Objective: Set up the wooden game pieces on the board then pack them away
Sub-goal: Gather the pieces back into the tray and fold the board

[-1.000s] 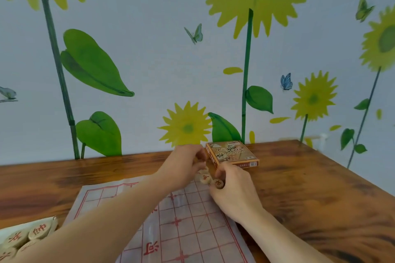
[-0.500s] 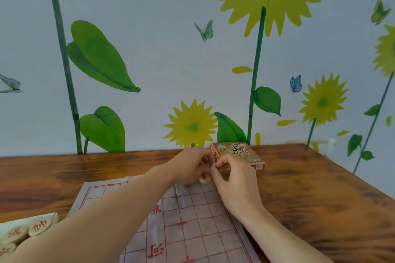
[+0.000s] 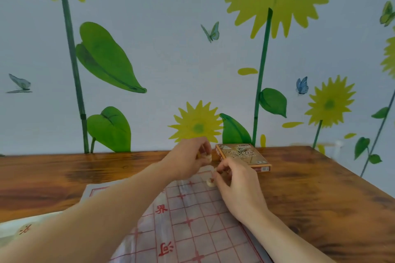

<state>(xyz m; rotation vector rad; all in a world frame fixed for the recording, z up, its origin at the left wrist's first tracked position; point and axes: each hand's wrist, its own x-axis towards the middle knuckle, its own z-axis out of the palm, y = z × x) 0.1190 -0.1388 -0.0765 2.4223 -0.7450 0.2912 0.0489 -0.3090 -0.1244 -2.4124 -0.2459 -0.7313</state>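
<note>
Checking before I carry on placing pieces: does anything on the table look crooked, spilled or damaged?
The board sheet is creased, with a ridge running down its middle, so it does not lie fully flat. The box sits closed beside its far corner. Nothing looks spilled or damaged.

The table [image 3: 320, 194] is dark-stained wood with strong grain and a slight sheen. The board [image 3: 192, 215] is a thin, creased, glossy plastic-like sheet printed with red lines. The game piece [image 3: 210, 182] looks like pale, smooth wood. The box [image 3: 243, 155] is printed cardboard. The wall [image 3: 171, 60] is matt and painted.
</note>
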